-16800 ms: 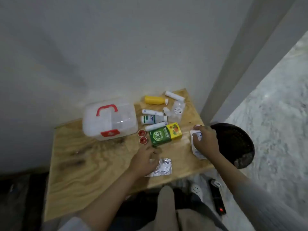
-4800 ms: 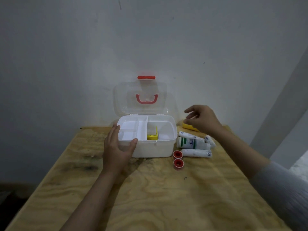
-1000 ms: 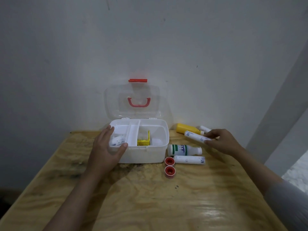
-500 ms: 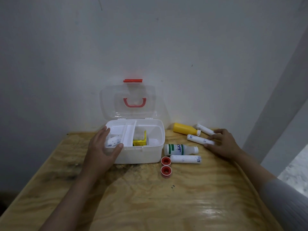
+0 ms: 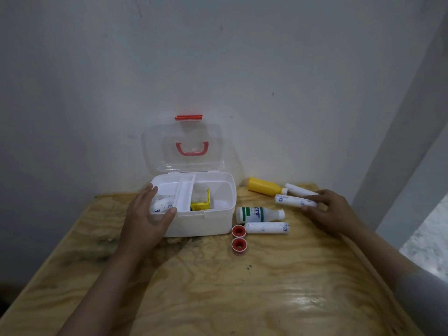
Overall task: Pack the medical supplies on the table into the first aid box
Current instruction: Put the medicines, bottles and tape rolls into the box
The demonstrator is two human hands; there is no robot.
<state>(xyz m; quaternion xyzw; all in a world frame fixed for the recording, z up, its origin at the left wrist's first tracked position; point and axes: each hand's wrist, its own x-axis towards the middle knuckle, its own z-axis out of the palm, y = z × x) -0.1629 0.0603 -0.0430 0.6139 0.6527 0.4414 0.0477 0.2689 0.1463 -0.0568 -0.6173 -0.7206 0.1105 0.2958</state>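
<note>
Your right hand (image 5: 332,212), since a second ago, is now settling onto bandage roll (image 5: 295,200) on table (image 5: 242,287), fingers closing loosely; roll risks rolling away. Left hand (image 5: 145,221) is gripping first aid box (image 5: 206,221) corner.

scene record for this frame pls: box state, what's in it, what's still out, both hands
box: white plastic first aid box with its clear lid up, against the wall
inside: yellow carton in the right compartment; white printed roll in the left
still out: yellow plastic bottle, white bottle with green label, three white paper-wrapped rolls, two red tape spools
left hand: grip on the box's front left rim
right hand: fingers pinching the middle wrapped roll
surface: plywood table
</note>
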